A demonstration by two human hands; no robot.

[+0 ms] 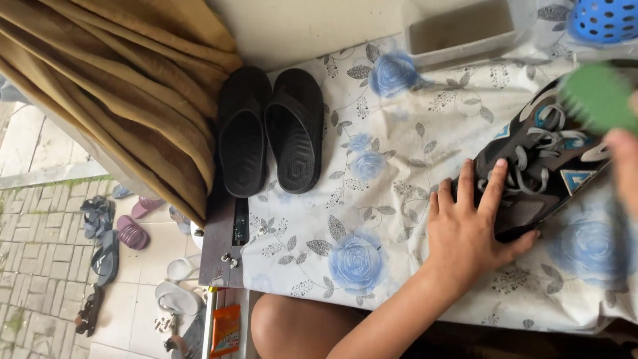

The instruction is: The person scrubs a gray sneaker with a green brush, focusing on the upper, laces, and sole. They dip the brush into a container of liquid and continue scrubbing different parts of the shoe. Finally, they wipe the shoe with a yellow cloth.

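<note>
A dark sneaker [545, 166] with grey laces and blue patches lies on its side on the flowered tablecloth [372, 219]. My left hand [468, 226] presses flat on the shoe's heel end, fingers spread over it. At the right edge, my right hand [626, 166] is blurred and only partly in view; it holds a green brush [598, 96] just above the shoe's toe end.
A pair of black slippers [269, 133] stands at the table's left edge beside a tan curtain [119, 86]. A white tray [458, 30] and a blue perforated basket [605, 20] sit at the back. Several sandals [106, 233] lie on the tiled floor below left.
</note>
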